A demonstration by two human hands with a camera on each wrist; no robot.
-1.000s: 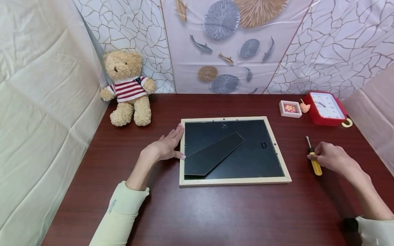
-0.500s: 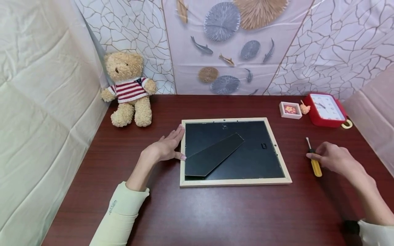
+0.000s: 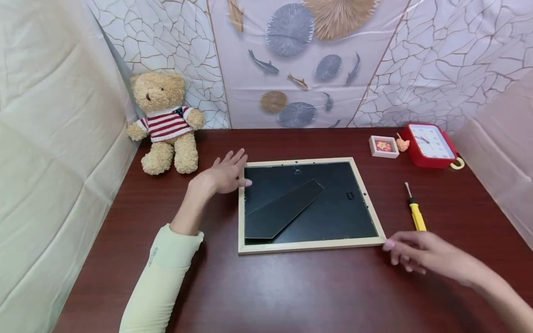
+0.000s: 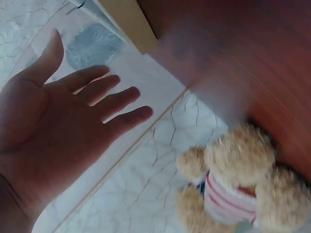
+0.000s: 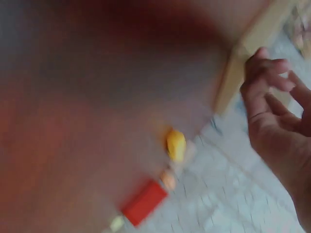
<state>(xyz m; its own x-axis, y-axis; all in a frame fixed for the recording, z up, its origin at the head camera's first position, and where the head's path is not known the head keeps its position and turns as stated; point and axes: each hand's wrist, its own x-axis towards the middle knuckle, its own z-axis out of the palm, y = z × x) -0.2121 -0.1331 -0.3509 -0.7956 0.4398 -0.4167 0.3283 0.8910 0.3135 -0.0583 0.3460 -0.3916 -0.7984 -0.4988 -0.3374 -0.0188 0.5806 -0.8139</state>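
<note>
A picture frame (image 3: 339,217) with a pale wooden rim and black backing lies face down on the dark red table, its stand leg (image 3: 283,210) flat against the back. My left hand (image 3: 222,177) is at its upper left corner with fingers spread, and the left wrist view shows nothing in that palm. My right hand (image 3: 429,254) is at the lower right corner of the frame, fingers loosely bent and holding nothing; whether the fingertips touch the rim I cannot tell. A screwdriver (image 3: 416,215) with a yellow handle lies just beyond the right hand, which hides its handle end.
A teddy bear (image 3: 168,125) in a striped shirt sits at the back left. Toward the back right stand a red clock (image 3: 430,144), a small pink-framed box (image 3: 383,146) and a small orange ornament (image 3: 402,143). Patterned cloth hangs behind the table.
My right hand has let go of the screwdriver, left it on the table and moved to the frame's lower right corner. My left hand has slid up along the frame's left side.
</note>
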